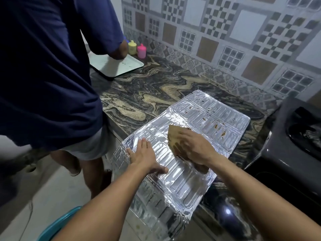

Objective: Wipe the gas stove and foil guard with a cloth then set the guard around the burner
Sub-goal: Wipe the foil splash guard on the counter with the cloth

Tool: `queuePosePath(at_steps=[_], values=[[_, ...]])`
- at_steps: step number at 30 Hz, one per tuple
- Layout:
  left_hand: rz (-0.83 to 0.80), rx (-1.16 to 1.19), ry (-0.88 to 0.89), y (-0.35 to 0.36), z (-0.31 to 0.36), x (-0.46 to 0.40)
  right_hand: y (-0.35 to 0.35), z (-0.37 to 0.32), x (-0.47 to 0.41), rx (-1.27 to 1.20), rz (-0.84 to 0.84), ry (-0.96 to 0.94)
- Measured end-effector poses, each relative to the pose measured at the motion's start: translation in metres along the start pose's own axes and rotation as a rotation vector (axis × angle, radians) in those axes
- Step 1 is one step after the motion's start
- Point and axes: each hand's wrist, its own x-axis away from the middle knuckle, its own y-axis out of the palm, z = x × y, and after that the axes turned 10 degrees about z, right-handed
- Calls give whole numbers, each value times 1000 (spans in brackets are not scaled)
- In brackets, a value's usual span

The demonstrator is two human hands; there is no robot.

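The silver foil guard (pixel 208 117) lies unfolded flat on the marbled countertop (pixel 156 91), its near end hanging over the counter's front edge. Brown stains dot its far right panel. My left hand (pixel 145 156) presses flat on the foil's left part, fingers spread, holding nothing. My right hand (pixel 192 146) presses a brown cloth (pixel 173 134) onto the middle of the foil. The black gas stove (pixel 293 145) stands at the right edge, partly cut off by the frame.
A person in a dark blue shirt (pixel 45 66) stands at the left beside the counter. A white tray (pixel 114 66) and yellow (pixel 132 47) and pink (pixel 141 50) small cups sit at the back. A teal rim (pixel 57 225) shows at the bottom left.
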Motion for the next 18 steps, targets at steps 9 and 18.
queuePosePath(at_steps=[9, 18], values=[[43, 38, -2, 4, -3, 2, 52, -21, -2, 101, -193, -262], [55, 65, -34, 6, -4, -2, 62, -30, -77, 118, -170, -69]])
